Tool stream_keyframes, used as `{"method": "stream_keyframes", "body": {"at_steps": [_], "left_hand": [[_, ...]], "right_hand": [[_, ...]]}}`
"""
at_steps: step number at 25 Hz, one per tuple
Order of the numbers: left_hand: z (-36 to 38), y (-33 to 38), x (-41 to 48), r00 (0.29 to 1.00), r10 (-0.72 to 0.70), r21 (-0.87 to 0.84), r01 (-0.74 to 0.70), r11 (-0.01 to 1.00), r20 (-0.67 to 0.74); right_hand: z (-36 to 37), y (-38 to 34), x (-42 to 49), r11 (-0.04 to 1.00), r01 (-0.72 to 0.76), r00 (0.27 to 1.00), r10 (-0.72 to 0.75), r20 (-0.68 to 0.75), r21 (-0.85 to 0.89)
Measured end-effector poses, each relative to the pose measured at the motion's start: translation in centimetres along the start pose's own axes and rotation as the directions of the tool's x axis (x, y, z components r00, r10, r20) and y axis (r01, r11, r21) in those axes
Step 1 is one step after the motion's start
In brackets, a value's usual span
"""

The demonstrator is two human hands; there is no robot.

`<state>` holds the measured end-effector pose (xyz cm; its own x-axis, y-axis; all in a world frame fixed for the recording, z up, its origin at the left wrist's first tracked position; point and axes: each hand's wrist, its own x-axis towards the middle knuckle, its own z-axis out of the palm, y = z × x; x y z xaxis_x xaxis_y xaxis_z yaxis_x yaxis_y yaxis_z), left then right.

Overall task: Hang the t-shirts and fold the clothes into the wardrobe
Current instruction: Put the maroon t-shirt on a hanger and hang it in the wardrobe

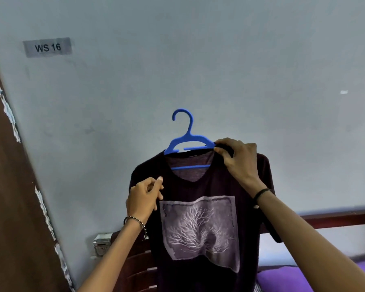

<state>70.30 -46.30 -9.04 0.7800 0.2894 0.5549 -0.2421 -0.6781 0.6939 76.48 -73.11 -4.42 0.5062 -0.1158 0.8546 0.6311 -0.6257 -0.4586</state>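
A: What is hard to see from here?

B: The big pale wall [261, 60] fills the space behind the hanger [189, 137]. Far left of the hanger is a brown wooden board [9, 207]. The edge cuts it off, so I cannot tell what it is. The dark t-shirt [188, 188] hangs down from the hanger, and its bottom runs out of sight. Low and right of the hanger, only a corner of a purple cover [282, 281] shows.

A: And the hanger itself?

B: It is blue. Its hook pokes up free in front of the wall. Its left arm slips under the cloth, and its right tip is hidden under the right hand [238, 161]. A thin bar shows through the neck hole. Low and left of the hanger there is a little grey box [101, 243] by the wall, too blurry to name.

A: What do the hands do?

B: The right hand pinches the collar at the hanger's right end, fingers curled. The left hand [142, 199] is down and left of the hanger and pinches the cloth on the shirt's front near the shoulder. So the shirt is up in the air between both hands. Its pale tree picture [200, 226] is below the hanger and faces us.

A: Anything small?

B: A grey label [47, 47] that says "WS 16", up and left of the hanger.
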Motion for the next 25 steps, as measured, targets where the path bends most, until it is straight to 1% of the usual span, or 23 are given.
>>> {"method": "stream_keyframes", "body": {"at_steps": [1, 3, 5, 6, 7, 9, 11, 13, 15, 17, 18, 20, 22, 25], "left_hand": [[0.0, -0.1, 0.0, 1.000, 0.000, 0.016, 0.000, 1.000, -0.027], [0.0, 0.0, 0.2, 0.985, 0.040, 0.087, -0.025, 0.996, -0.169], [-0.1, 0.3, 0.8, 0.938, 0.105, 0.173, -0.049, 0.984, -0.331], [-0.1, 0.6, 1.2, 0.909, 0.156, 0.227, -0.071, 0.971, -0.386], [-0.1, 0.7, 1.8, 0.888, 0.216, 0.291, -0.099, 0.952, -0.405], [0.2, 0.5, 2.6, 0.882, 0.311, 0.402, -0.157, 0.902, -0.354], [0.6, 0.2, 3.2, 0.906, 0.318, 0.434, -0.176, 0.883, -0.279], [0.9, -0.1, 3.3, 0.927, 0.291, 0.431, -0.169, 0.886, -0.236], [1.1, 0.1, 2.9, 0.923, 0.314, 0.399, -0.209, 0.893, -0.220], [1.3, 0.7, 2.5, 0.920, 0.329, 0.319, -0.253, 0.913, -0.211], [1.3, 1.1, 2.4, 0.920, 0.331, 0.289, -0.265, 0.920, -0.210], [1.3, 1.7, 2.4, 0.921, 0.313, 0.239, -0.258, 0.936, -0.232], [0.8, 1.9, 2.7, 0.934, 0.254, 0.144, -0.223, 0.964, -0.252], [-0.4, 1.4, 2.9, 0.949, 0.185, 0.022, -0.185, 0.982, -0.255]], "right_hand": [[-0.1, 0.0, 0.1, 0.998, -0.025, 1.000, 0.025, 0.009, 0.053], [-0.3, 0.2, 0.4, 0.993, -0.040, 0.999, 0.039, 0.011, 0.114], [-0.5, 0.2, 0.4, 0.992, -0.006, 1.000, 0.004, 0.014, 0.123], [-0.6, 0.2, 0.4, 0.991, 0.003, 1.000, -0.006, 0.023, 0.133], [-0.7, 0.2, 0.4, 0.989, 0.001, 0.999, -0.006, 0.036, 0.148], [-0.7, 0.4, 0.2, 0.984, -0.008, 0.998, -0.004, 0.066, 0.179], [-0.7, 0.4, -0.1, 0.978, -0.006, 0.995, -0.015, 0.099, 0.207], [-1.0, 0.4, -0.4, 0.966, -0.026, 0.994, -0.003, 0.113, 0.258], [-1.5, 0.7, -0.5, 0.945, -0.095, 0.992, 0.066, 0.104, 0.314], [-2.0, 0.9, -0.5, 0.952, -0.142, 0.990, 0.130, 0.061, 0.270], [-2.0, 0.8, -0.4, 0.962, -0.134, 0.991, 0.128, 0.041, 0.236], [-2.2, 0.2, -0.4, 0.979, -0.051, 0.998, 0.046, 0.031, 0.195], [-2.7, -0.2, -0.4, 0.992, 0.047, 0.996, -0.056, 0.070, 0.117], [-3.3, 0.8, -0.5, 0.993, 0.110, 0.985, -0.103, 0.141, -0.043]]}}
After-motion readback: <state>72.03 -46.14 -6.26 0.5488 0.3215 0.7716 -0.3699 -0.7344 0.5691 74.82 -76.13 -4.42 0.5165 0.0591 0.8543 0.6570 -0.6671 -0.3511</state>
